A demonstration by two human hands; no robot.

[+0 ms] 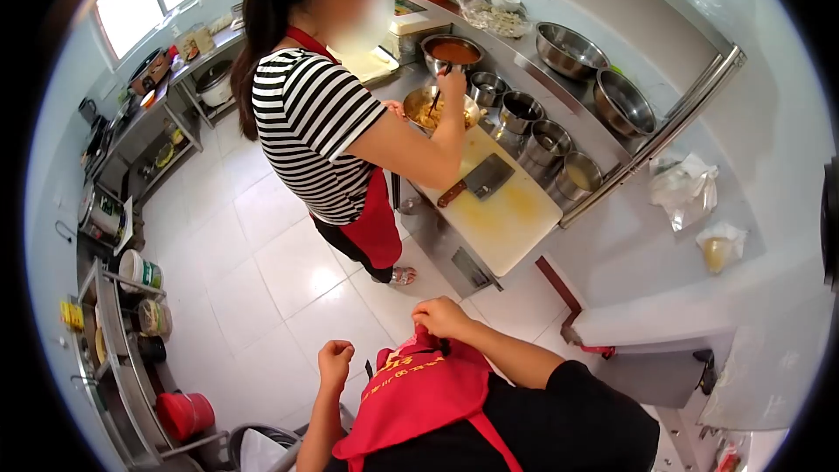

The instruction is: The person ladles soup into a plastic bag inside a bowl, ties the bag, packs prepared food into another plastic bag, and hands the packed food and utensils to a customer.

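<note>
My right hand (pixel 441 316) is closed on the lower end of the red apron (pixel 428 385) that I wear over a black top. Beside it, to the left, my left hand (pixel 336 363) is raised with its fingers curled in; nothing shows in it. Yellow lettering runs across the apron. In front of me a co-worker in a striped shirt (pixel 306 127) stirs food in a metal bowl (pixel 418 99) with a dark thin utensil (pixel 434 101).
A cleaver (pixel 488 178) lies on a white cutting board (pixel 502 227) at the counter. Several metal pots (pixel 546 142) and a bowl of red sauce (pixel 454 51) stand behind it. On the left are shelves (pixel 118 354) and a red bucket (pixel 185 415).
</note>
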